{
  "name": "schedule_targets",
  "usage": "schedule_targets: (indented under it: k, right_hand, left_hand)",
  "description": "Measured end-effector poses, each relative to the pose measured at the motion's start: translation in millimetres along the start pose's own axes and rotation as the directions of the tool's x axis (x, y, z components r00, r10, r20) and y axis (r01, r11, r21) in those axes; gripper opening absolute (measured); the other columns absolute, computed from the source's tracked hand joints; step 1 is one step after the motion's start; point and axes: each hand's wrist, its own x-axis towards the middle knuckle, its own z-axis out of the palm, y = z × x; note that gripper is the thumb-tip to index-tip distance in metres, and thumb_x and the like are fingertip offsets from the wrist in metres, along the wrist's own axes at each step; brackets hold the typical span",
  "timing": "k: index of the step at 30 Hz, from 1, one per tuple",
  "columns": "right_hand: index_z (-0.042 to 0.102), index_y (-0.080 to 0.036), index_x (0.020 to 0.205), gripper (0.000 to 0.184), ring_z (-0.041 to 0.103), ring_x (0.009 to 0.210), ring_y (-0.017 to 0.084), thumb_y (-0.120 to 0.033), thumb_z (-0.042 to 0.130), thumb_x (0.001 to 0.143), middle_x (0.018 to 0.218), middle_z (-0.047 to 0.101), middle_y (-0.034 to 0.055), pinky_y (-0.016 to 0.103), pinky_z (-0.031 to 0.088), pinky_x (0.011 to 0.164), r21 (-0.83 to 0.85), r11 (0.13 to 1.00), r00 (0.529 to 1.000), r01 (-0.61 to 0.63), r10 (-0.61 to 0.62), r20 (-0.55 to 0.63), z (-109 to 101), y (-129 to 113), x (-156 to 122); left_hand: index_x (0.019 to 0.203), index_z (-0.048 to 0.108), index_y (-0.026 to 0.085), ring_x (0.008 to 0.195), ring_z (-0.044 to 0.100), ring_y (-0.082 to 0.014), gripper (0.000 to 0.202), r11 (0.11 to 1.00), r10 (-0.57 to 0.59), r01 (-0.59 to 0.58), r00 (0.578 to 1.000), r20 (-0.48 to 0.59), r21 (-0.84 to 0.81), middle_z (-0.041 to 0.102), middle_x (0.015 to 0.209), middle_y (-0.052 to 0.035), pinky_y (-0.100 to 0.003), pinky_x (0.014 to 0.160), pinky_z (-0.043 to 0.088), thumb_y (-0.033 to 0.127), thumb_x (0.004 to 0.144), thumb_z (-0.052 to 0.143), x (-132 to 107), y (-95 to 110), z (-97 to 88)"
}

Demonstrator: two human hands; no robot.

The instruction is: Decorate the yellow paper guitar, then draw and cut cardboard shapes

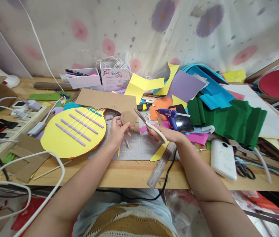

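My left hand [117, 131] pinches a small brown cardboard piece [129, 119] with a rounded edge, held just above the grey cutting mat [139, 146]. My right hand [164, 134] is closed round the cream handles of a pair of scissors [147, 123]. The scissor blades are apart and meet the cardboard piece at its right edge. Both hands hover over the middle of the wooden table [129, 174]. A thin wooden stick [127, 144] lies on the mat below the left hand.
A yellow disc with lilac strips [74, 131] lies left of the mat. A blue glue gun [170, 115], a black phone [183, 121], a clear ruler [160, 166], a white box [223, 158], green felt [230, 120], coloured paper sheets, pen boxes [100, 77] and a power strip [8, 126] crowd the table.
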Motion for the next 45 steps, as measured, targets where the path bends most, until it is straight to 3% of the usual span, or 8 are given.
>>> schedule_targets:
  k: [5, 13, 22, 29, 45]
  right_hand:
    - [0.042, -0.018, 0.079, 0.056, 0.042, 0.058, 0.009, -0.073, 0.031, 0.079, 0.066, 0.042, -0.0019, 0.025, 0.041, 0.054, -0.060, 0.998, 0.988, 0.018, -0.009, 0.156, -6, 1, -9]
    - [0.041, -0.018, 0.078, 0.052, 0.040, 0.058, 0.010, -0.071, 0.038, 0.079, 0.067, 0.042, -0.0017, 0.025, 0.040, 0.054, -0.072, 0.997, 0.981, -0.012, 0.026, 0.192, -1, -1, -6]
    - [0.042, -0.018, 0.073, 0.053, 0.040, 0.055, 0.008, -0.071, 0.038, 0.078, 0.064, 0.042, -0.0025, 0.023, 0.038, 0.050, -0.066, 0.997, 0.976, 0.041, -0.026, 0.214, -1, -10, -6]
    - [0.042, -0.018, 0.075, 0.051, 0.040, 0.052, 0.007, -0.070, 0.044, 0.077, 0.062, 0.040, -0.0038, 0.022, 0.037, 0.047, -0.003, 1.000, 0.980, -0.017, 0.017, 0.200, 1, -6, -6]
    - [0.037, -0.019, 0.070, 0.058, 0.031, 0.046, 0.004, -0.075, 0.052, 0.065, 0.057, 0.032, -0.0071, 0.020, 0.026, 0.040, 0.152, 0.976, 0.979, -0.158, 0.135, 0.154, 2, -12, -6]
  left_hand:
    - [0.095, 0.040, 0.020, 0.055, 0.057, -0.0086, 0.040, 0.992, 0.114, -0.114, 0.993, 0.001, 0.051, 0.058, 0.073, 0.0031, -0.015, 0.037, 0.042, 0.021, 0.064, 0.065, 2, 0, -3.1]
    - [0.101, 0.047, 0.021, 0.054, 0.052, -0.0085, 0.041, 0.991, 0.113, -0.114, 0.993, 0.028, 0.073, 0.053, 0.067, 0.0048, -0.019, 0.041, 0.049, 0.020, 0.064, 0.064, 3, -5, -3.0]
    - [0.108, 0.060, 0.023, 0.055, 0.050, -0.0077, 0.042, 0.986, 0.140, -0.141, 0.990, 0.025, 0.084, 0.050, 0.064, 0.0035, -0.021, 0.047, 0.054, 0.017, 0.067, 0.064, 4, -6, -3.3]
    - [0.112, 0.063, 0.024, 0.055, 0.048, -0.0076, 0.044, 0.985, 0.138, -0.140, 0.990, 0.024, 0.098, 0.049, 0.065, 0.0034, -0.031, 0.061, 0.058, 0.016, 0.069, 0.062, 5, -6, -4.8]
    - [0.116, 0.062, 0.024, 0.055, 0.048, -0.0054, 0.047, 0.993, 0.087, -0.088, 0.996, 0.020, 0.082, 0.048, 0.067, 0.0041, -0.024, 0.057, 0.057, 0.019, 0.069, 0.062, 4, -4, -5.9]
